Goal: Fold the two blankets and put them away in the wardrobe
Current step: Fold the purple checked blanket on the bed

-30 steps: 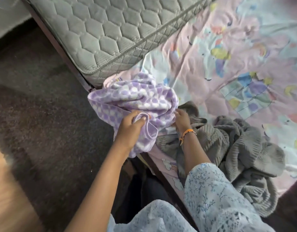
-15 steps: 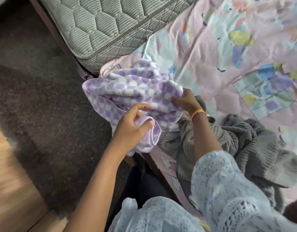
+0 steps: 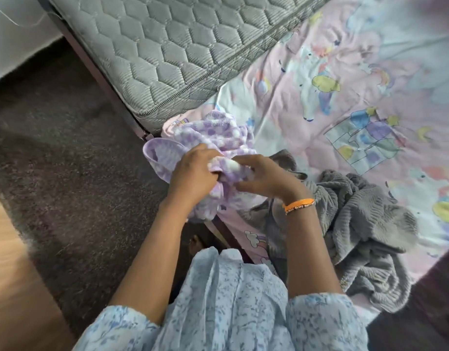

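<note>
Both hands, left (image 3: pixel 193 173) and right (image 3: pixel 266 181), closed on bunched purple-and-white spotted fleece blanket (image 3: pixel 213 133) at bed (image 3: pixel 307 72) edge; crumpled grey ribbed blanket (image 3: pixel 365 224) at four o'clock.

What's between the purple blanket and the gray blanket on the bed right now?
In the head view, the right hand lies between them, gripping the purple blanket beside the left hand. The gray blanket starts right behind its wrist.
</note>
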Available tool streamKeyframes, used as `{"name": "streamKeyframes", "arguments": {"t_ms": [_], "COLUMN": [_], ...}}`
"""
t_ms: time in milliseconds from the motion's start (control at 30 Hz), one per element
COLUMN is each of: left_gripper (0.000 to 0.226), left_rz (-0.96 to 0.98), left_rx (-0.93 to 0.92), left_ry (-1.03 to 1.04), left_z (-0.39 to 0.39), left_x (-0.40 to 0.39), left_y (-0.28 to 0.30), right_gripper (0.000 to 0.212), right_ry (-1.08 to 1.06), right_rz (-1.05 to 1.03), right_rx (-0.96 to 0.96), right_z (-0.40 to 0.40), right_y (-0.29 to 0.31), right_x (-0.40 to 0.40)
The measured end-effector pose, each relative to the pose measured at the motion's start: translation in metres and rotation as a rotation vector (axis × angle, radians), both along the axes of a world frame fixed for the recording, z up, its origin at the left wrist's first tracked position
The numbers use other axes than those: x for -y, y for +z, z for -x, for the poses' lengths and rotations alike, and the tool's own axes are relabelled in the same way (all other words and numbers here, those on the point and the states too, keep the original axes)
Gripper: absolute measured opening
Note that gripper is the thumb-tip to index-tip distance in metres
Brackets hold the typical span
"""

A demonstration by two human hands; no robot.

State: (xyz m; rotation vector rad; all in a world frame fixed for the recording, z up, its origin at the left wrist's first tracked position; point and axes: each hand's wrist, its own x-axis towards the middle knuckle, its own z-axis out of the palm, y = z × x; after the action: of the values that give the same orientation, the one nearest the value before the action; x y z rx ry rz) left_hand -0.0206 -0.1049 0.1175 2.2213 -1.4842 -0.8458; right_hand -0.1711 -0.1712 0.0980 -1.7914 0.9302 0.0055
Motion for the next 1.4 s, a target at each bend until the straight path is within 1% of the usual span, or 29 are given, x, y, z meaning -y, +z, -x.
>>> {"name": "streamKeyframes", "arguments": {"t_ms": [67, 167, 200, 300, 433, 467, 533, 600, 633, 667, 700, 733, 800, 833, 867, 900, 967, 1033, 1067, 1100, 1133, 1200, 1267, 1300, 1333, 1400], "left_gripper": [0.036, 0.032, 0.032, 0.034, 0.034, 0.036, 0.038, 0.047, 0.054, 0.060, 0.060, 0.054, 0.044, 0.043, 0.042, 0.039, 0.036, 0.034, 0.032, 0.031, 0.030, 0.028, 0.033, 0.035, 0.036, 0.038], "left_rz": [0.046, 0.214, 0.261, 0.355, 0.504, 0.520, 0.532, 0.514, 0.469, 0.418, 0.375, 0.351, 0.353, 0.366, 0.377, 0.377, 0.365, 0.363, 0.356, 0.352, 0.362, 0.423, 0.461, 0.451, 0.435, 0.421], "left_rx": [0.022, 0.076, 0.089, 0.100, 0.080, 0.064, 0.009, -0.124, -0.213, -0.281, -0.324, -0.341, -0.336, -0.308, -0.254, -0.188, -0.075, 0.014, 0.030, 0.010, -0.049, -0.249, -0.515, -0.636, -0.724, -0.801], "left_ry": [0.026, 0.129, 0.142, 0.165, 0.331, 0.357, 0.305, 0.132, 0.031, -0.064, -0.141, -0.177, -0.119, -0.059, -0.009, 0.027, 0.086, 0.144, 0.175, 0.213, 0.253, 0.332, 0.386, 0.396, 0.396, 0.377], "left_z": [0.000, -0.014, -0.021, -0.043, -0.058, -0.062, -0.070, -0.071, -0.067, -0.063, -0.057, -0.052, -0.047, -0.046, -0.045, -0.044, -0.045, -0.051, -0.054, -0.058, -0.062, -0.067, -0.068, -0.065, -0.061, -0.054], "left_x": [0.002, 0.010, 0.013, 0.015, 0.013, 0.015, 0.017, 0.021, 0.023, 0.026, 0.029, 0.032, 0.035, 0.035, 0.036, 0.035, 0.034, 0.031, 0.030, 0.028, 0.025, 0.022, 0.021, 0.020, 0.019, 0.019], "left_y": [0.014, 0.047, 0.058, 0.088, 0.116, 0.120, 0.130, 0.136, 0.136, 0.135, 0.134, 0.131, 0.129, 0.129, 0.130, 0.131, 0.134, 0.136, 0.135, 0.136, 0.137, 0.139, 0.140, 0.139, 0.140, 0.137], "right_gripper": [0.047, 0.021, 0.017, 0.027, 0.033, 0.030, 0.023, 0.028, 0.028, 0.025, 0.017, 0.010, 0.019, 0.022, 0.022, 0.020, 0.012, 0.016, 0.018, 0.019, 0.016, 0.012, 0.017, 0.015, 0.012, 0.013], "right_ry": [0.006, -0.010, -0.024, -0.078, -0.131, -0.168, -0.283, -0.357, -0.377, -0.381, -0.360, -0.322, -0.247, -0.238, -0.273, -0.345, -0.565, -0.764, -0.831, -0.877, -0.902, -0.898, -0.825, -0.770, -0.726, -0.701], "right_rz": [0.084, 0.283, 0.315, 0.334, 0.380, 0.373, 0.343, 0.331, 0.325, 0.319, 0.287, 0.237, 0.130, 0.094, 0.088, 0.094, 0.120, 0.125, 0.094, 0.047, -0.005, -0.115, -0.235, -0.298, -0.343, -0.324], "right_rx": [-0.032, -0.123, -0.144, -0.131, -0.171, -0.147, 0.055, 0.279, 0.363, 0.438, 0.499, 0.537, 0.566, 0.575, 0.579, 0.589, 0.588, 0.593, 0.611, 0.636, 0.653, 0.665, 0.699, 0.735, 0.769, 0.810], "right_z": [-0.005, -0.009, -0.008, -0.005, -0.008, -0.008, -0.011, -0.024, -0.032, -0.041, -0.048, -0.053, -0.055, -0.056, -0.055, -0.056, -0.058, -0.060, -0.058, -0.058, -0.058, -0.063, -0.072, -0.078, -0.085, -0.096], "right_y": [0.016, 0.039, 0.044, 0.058, 0.076, 0.080, 0.095, 0.118, 0.127, 0.138, 0.146, 0.151, 0.153, 0.153, 0.151, 0.148, 0.144, 0.142, 0.142, 0.143, 0.145, 0.148, 0.153, 0.155, 0.158, 0.161], "right_x": [0.005, 0.012, 0.014, 0.020, 0.028, 0.030, 0.032, 0.029, 0.026, 0.023, 0.019, 0.017, 0.017, 0.018, 0.019, 0.020, 0.021, 0.023, 0.024, 0.024, 0.023, 0.020, 0.014, 0.010, 0.005, -0.004]}}
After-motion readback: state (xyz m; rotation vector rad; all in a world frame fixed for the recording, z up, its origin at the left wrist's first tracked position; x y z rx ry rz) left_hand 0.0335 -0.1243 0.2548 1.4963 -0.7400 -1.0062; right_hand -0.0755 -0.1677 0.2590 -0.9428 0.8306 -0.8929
